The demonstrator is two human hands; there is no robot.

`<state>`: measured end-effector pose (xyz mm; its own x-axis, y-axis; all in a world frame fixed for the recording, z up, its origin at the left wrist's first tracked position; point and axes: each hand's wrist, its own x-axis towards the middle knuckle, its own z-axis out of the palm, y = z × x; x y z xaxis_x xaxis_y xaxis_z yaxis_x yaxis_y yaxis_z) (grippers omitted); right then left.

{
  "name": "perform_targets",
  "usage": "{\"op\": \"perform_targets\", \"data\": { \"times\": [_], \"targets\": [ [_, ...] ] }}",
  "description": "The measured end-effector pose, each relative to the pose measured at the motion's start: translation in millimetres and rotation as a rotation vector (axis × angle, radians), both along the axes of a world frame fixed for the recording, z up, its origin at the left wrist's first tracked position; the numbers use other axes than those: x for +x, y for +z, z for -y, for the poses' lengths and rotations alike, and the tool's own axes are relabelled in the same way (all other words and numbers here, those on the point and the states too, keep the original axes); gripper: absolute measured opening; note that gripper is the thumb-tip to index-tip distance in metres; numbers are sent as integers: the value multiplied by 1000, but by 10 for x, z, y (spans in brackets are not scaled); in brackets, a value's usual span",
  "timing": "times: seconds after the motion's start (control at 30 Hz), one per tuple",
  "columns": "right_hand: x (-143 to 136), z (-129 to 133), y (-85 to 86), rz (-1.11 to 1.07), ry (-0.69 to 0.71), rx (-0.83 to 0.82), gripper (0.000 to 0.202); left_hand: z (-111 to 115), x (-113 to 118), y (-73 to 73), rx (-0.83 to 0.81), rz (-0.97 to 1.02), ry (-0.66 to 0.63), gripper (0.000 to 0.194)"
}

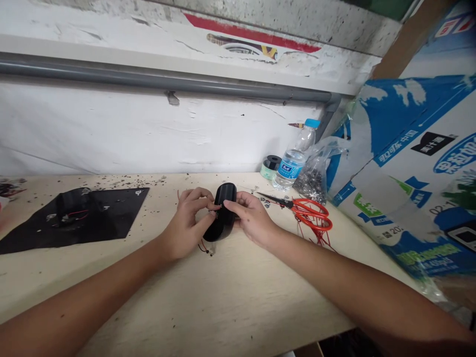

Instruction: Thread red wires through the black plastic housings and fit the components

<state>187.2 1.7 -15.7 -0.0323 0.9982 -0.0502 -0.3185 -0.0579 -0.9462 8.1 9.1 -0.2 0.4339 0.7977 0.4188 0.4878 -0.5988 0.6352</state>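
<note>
On the pale wooden table [178, 297], near its middle, one smooth black cylinder [225, 223] is between the person's two hands, with its long side running away from the person and a little to the right. The right hand [255, 218] is closed on the right side of this cylinder: its thumb is pressed on the upper face, and the other fingers go around the far side. The left hand [186, 223] is at the other side, and its fingertips reach to the cylinder's upper face, close to the right thumb. Its thumb and forefinger come near each other, perhaps with some small piece between them, but the place is too small and dark, so I cannot tell whether they are clamped on it. Below the left hand, thin red and black wires [203, 246] come out beside the cylinder's near end.

To the right of the right hand lie scissors [293, 203] with orange handles, the blades pointing to the left, and loose red wires [326, 240] are under and beside the handles. Behind them stand a water bottle [292, 166] with a blue cap, a round green container [267, 172] with a black ring-shaped piece on it, and a clear bag [312, 182] full of small dark parts. Well apart, on the left, a black sheet [122, 213] lies flat, and small bits are scattered along its far edge.
</note>
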Motion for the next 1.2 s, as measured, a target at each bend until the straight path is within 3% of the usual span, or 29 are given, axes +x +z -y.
{"op": "perform_targets", "data": {
  "times": [0.33,0.67,0.93,1.07,1.2],
  "targets": [
    [29,8,29,-64,-15,-23,35,64,8,-55,186,-131,-26,31],
    [32,-13,46,-160,-52,10,40,31,2,-74,163,3,51,34],
    [25,-40,-25,-93,-88,76,38,-36,19,-96,112,-9,82,22],
    [31,-66,-81,-31,-107,121,35,-20,25,-109,190,9,71,18],
    [35,-76,-100,5,-116,137,34,44,24,-109,358,-99,78,21]
  ]
}}
